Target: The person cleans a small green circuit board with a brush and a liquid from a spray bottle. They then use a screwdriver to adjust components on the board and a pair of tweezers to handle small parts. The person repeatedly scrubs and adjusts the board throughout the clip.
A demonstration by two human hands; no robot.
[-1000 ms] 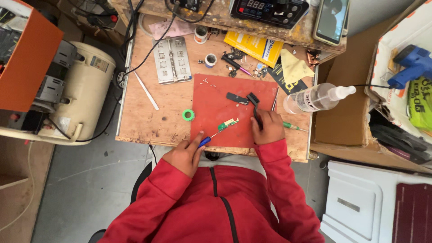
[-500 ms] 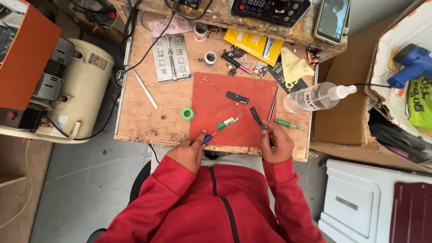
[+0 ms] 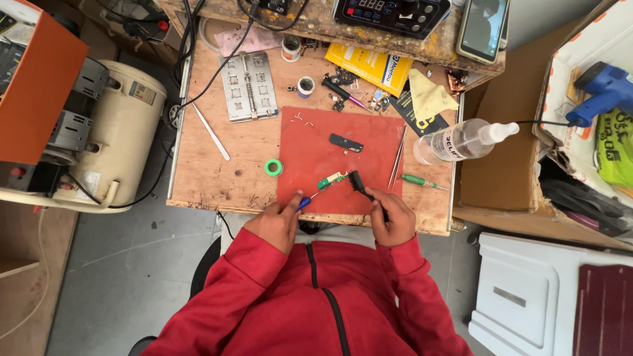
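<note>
- The left hand [image 3: 280, 223] is closed around a thin blue-handled tool [image 3: 304, 202], its tip touching a small green circuit board [image 3: 333, 178].
- The right hand [image 3: 390, 217] grips a small black brush [image 3: 359, 184], with the bristle end just beside the board.
- The board lies on a flat red rubber mat [image 3: 316, 148] at the near edge of the worn wooden counter [image 3: 198, 171].
- Near the mat lie a green tape roll [image 3: 273, 167], metal tweezers [image 3: 397, 158] and a clear spray bottle [image 3: 461, 140].

Circuit board [image 3: 333, 178] on mat [image 3: 369, 142], left of brush [image 3: 359, 182].
</note>
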